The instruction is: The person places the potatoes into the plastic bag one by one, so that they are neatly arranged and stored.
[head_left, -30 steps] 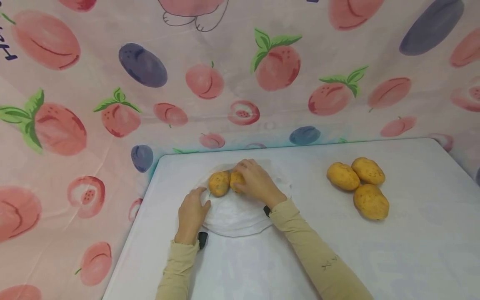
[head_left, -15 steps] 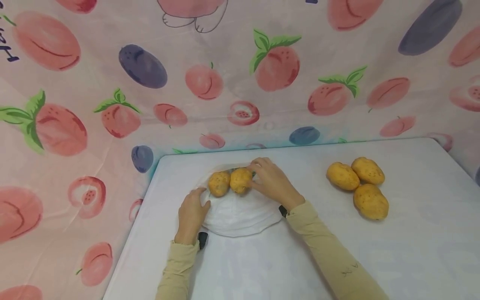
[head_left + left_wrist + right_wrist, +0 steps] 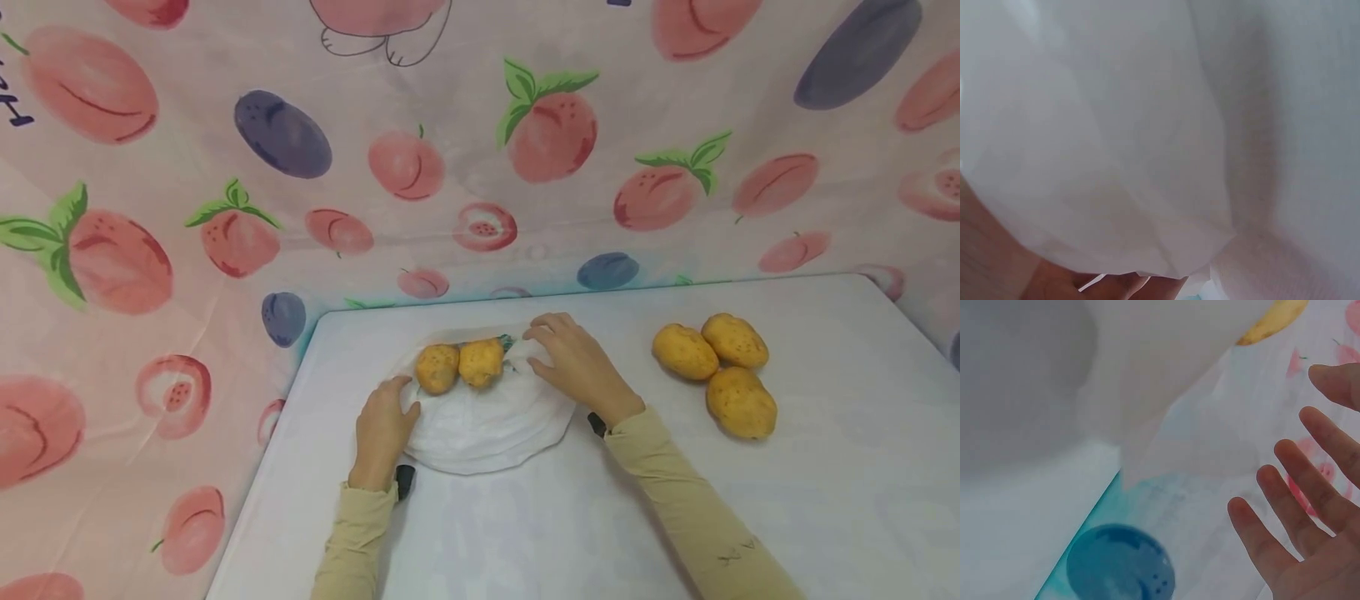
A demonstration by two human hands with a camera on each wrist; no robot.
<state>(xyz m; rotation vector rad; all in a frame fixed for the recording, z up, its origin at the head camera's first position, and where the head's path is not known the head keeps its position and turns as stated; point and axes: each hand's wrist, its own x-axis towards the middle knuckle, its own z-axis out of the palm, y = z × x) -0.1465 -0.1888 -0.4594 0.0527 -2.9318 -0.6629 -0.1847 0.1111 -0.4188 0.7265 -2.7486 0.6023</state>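
Note:
A thin white plastic bag (image 3: 480, 433) lies on the table, gathered in soft folds. Two potatoes, the left one (image 3: 437, 368) and the right one (image 3: 481, 362), sit side by side at its upper part. My left hand (image 3: 382, 429) rests against the bag's left edge, thumb spread from the fingers; the left wrist view shows the bag (image 3: 1116, 156) covering much of that hand. Beyond the bag's right side is my right hand (image 3: 577, 367), holding nothing. Its fingers (image 3: 1297, 512) are spread apart in the right wrist view, near a loose translucent flap of the bag.
Three more potatoes lie together on the right of the white table: one at left (image 3: 686, 352), one behind (image 3: 736, 340) and one in front (image 3: 742, 403). A fruit-patterned cloth (image 3: 450, 83) hangs behind the table's far edge.
My right hand has let go of the right potato beside the other one and drawn away to the right. The left hand has stayed in place.

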